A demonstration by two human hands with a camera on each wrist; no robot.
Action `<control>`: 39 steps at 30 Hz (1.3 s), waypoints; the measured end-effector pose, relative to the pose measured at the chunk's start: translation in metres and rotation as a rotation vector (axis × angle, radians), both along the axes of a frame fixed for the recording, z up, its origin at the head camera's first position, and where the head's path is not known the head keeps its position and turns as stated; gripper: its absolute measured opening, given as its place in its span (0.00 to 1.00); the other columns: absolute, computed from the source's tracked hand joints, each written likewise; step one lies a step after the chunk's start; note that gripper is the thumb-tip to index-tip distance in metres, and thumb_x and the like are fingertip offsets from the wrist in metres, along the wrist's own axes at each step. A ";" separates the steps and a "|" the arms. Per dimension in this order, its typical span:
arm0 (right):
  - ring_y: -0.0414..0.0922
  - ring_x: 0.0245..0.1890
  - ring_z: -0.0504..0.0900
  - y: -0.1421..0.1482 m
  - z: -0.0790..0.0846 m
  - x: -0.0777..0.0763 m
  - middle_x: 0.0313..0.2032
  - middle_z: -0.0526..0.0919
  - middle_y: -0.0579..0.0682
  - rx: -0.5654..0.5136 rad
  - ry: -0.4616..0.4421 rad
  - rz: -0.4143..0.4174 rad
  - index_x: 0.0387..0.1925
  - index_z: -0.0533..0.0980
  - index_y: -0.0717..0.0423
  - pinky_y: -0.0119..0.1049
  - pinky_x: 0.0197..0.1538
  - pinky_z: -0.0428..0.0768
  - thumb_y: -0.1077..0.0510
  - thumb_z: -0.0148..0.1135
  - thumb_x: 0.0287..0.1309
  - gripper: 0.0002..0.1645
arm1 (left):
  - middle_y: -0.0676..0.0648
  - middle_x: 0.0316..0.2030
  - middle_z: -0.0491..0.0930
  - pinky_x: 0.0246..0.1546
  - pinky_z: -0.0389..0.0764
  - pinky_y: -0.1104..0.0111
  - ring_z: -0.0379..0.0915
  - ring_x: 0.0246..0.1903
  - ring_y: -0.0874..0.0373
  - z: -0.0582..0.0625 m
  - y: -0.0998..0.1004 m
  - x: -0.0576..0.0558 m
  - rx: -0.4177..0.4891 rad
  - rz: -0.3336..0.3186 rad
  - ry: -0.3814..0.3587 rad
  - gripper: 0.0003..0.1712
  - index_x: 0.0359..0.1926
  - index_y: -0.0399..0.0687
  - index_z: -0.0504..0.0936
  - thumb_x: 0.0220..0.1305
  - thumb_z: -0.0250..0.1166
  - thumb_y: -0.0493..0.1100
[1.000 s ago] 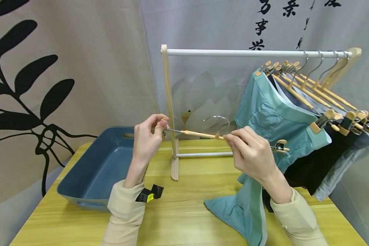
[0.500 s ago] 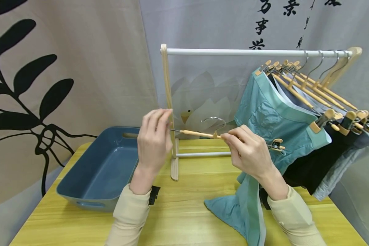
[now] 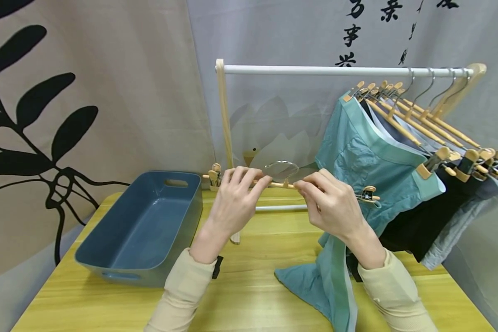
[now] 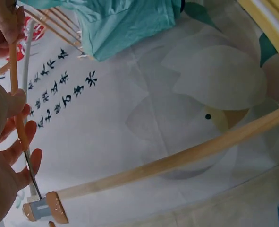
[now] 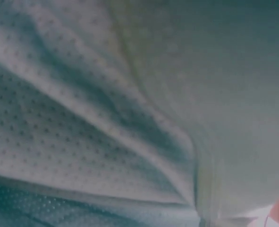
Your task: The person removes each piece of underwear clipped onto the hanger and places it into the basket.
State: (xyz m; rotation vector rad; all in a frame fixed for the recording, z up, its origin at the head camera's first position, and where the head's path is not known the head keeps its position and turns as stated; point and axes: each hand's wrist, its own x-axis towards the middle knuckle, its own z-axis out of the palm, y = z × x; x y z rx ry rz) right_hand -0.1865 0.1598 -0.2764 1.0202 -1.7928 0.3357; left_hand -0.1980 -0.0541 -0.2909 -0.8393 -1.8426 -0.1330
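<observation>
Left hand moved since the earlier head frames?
Yes, rightward: the left hand was mostly left of the rack's left post; now it reaches past it.

From in front of the rack (image 3: pixel 315 70), my head view looks forward and down; my left-wrist view, nearer and turned sideways, shares its post (image 4: pixel 177 158); my right-wrist view faces cloth (image 5: pixel 87 118) up close.

A slim wooden hanger (image 3: pixel 285 185) is before a white-railed wooden rack (image 3: pixel 315 70), right of a blue rectangular bin (image 3: pixel 139 226) along the left edge of a yellow wooden table (image 3: pixel 253 295).
</observation>
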 end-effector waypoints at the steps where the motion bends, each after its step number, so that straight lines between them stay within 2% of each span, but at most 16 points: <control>1: 0.43 0.25 0.73 0.000 0.000 0.000 0.27 0.79 0.49 0.000 -0.006 0.003 0.30 0.80 0.57 0.31 0.22 0.69 0.62 0.48 0.60 0.13 | 0.48 0.37 0.76 0.38 0.72 0.62 0.70 0.37 0.52 -0.001 0.000 0.000 0.001 -0.004 -0.008 0.08 0.39 0.49 0.79 0.60 0.59 0.36; 6: 0.42 0.25 0.72 -0.001 -0.001 0.000 0.28 0.79 0.49 0.003 -0.040 0.018 0.30 0.80 0.57 0.31 0.23 0.69 0.60 0.47 0.61 0.15 | 0.48 0.36 0.75 0.31 0.67 0.66 0.67 0.34 0.52 -0.003 0.001 -0.001 0.022 -0.025 -0.043 0.07 0.38 0.48 0.79 0.57 0.61 0.35; 9: 0.43 0.26 0.73 -0.002 -0.001 0.000 0.28 0.79 0.49 0.021 -0.046 0.001 0.31 0.80 0.57 0.32 0.24 0.70 0.60 0.47 0.61 0.14 | 0.48 0.35 0.75 0.29 0.65 0.67 0.66 0.33 0.52 -0.004 0.001 0.000 0.035 -0.025 -0.064 0.08 0.37 0.48 0.79 0.55 0.63 0.34; 14: 0.48 0.31 0.75 -0.001 0.001 0.006 0.30 0.80 0.52 0.099 -0.028 -0.128 0.34 0.80 0.57 0.39 0.31 0.73 0.58 0.47 0.64 0.15 | 0.49 0.34 0.75 0.28 0.64 0.67 0.66 0.32 0.52 -0.006 -0.001 -0.001 0.048 0.001 -0.089 0.14 0.36 0.49 0.79 0.50 0.63 0.28; 18: 0.53 0.37 0.75 0.009 0.009 0.013 0.34 0.80 0.54 0.130 -0.020 -0.229 0.37 0.80 0.56 0.46 0.38 0.73 0.51 0.44 0.67 0.19 | 0.49 0.33 0.75 0.27 0.63 0.66 0.66 0.32 0.52 -0.007 -0.005 -0.002 0.057 0.029 -0.092 0.17 0.35 0.49 0.79 0.48 0.61 0.25; 21: 0.54 0.40 0.75 0.021 0.015 0.016 0.36 0.80 0.55 0.127 -0.090 -0.253 0.40 0.80 0.57 0.49 0.41 0.72 0.46 0.44 0.66 0.23 | 0.48 0.33 0.74 0.27 0.64 0.66 0.66 0.32 0.52 -0.008 -0.009 -0.002 0.061 0.046 -0.102 0.16 0.35 0.48 0.79 0.48 0.61 0.25; 24: 0.53 0.43 0.74 0.034 0.017 0.016 0.40 0.80 0.54 0.130 -0.230 -0.270 0.44 0.78 0.56 0.49 0.43 0.72 0.43 0.54 0.59 0.22 | 0.48 0.33 0.74 0.27 0.63 0.66 0.65 0.31 0.51 -0.009 -0.014 -0.002 0.065 0.055 -0.118 0.17 0.35 0.48 0.79 0.48 0.60 0.24; 27: 0.51 0.44 0.74 0.044 0.018 0.016 0.42 0.80 0.53 0.144 -0.365 -0.289 0.46 0.76 0.56 0.47 0.44 0.72 0.48 0.64 0.50 0.23 | 0.48 0.33 0.74 0.26 0.62 0.65 0.65 0.31 0.51 -0.008 -0.019 -0.001 0.074 0.063 -0.136 0.15 0.35 0.47 0.79 0.50 0.59 0.25; 29: 0.49 0.42 0.74 0.049 0.018 0.016 0.41 0.80 0.51 0.148 -0.416 -0.296 0.45 0.76 0.56 0.45 0.43 0.73 0.50 0.67 0.47 0.23 | 0.47 0.33 0.74 0.26 0.62 0.65 0.65 0.31 0.51 -0.008 -0.022 0.000 0.082 0.065 -0.145 0.14 0.36 0.47 0.79 0.52 0.58 0.26; 35: 0.43 0.34 0.75 0.054 0.018 0.017 0.34 0.79 0.50 0.105 -0.462 -0.266 0.42 0.76 0.58 0.39 0.35 0.74 0.58 0.67 0.47 0.18 | 0.47 0.34 0.75 0.27 0.64 0.65 0.66 0.32 0.51 -0.006 -0.027 0.001 0.100 0.068 -0.161 0.10 0.36 0.46 0.79 0.57 0.57 0.30; 39: 0.41 0.29 0.72 0.055 0.019 0.016 0.30 0.78 0.50 0.069 -0.428 -0.235 0.39 0.76 0.60 0.35 0.30 0.71 0.63 0.68 0.45 0.16 | 0.46 0.34 0.75 0.28 0.64 0.65 0.66 0.32 0.50 -0.006 -0.029 0.001 0.109 0.065 -0.170 0.11 0.37 0.45 0.79 0.56 0.57 0.29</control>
